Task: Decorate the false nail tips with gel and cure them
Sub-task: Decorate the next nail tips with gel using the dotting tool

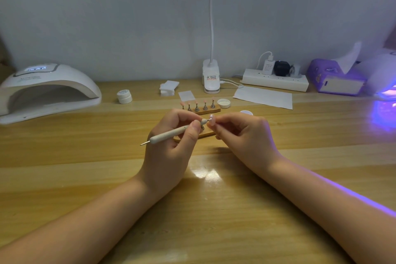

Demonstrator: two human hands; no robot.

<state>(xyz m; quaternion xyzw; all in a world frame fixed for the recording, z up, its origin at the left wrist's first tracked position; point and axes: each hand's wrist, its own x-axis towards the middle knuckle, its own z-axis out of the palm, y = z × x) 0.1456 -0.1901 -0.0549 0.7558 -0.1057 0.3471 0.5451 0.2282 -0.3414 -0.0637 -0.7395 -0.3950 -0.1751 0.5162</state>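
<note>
L hand (pixel 171 135) pinching dotting pen (pixel 171 133), tip at nail tip (pixel 212 121) pinched in R hand (pixel 242 135), above wooden stand (pixel 205 134).

Dim, soft indoor light, violet glow from lamp (pixel 383 75) at table's (pixel 85 178) right edge, spilling along right forearm; pale glare patch on table near centre; faint shadows under hands; wide-angle bending at edges; slightly soft overall

left hand (pixel 171 135): grips dotting pen (pixel 169 134) | right hand (pixel 240 135): pinches nail tip (pixel 212 121)
</note>
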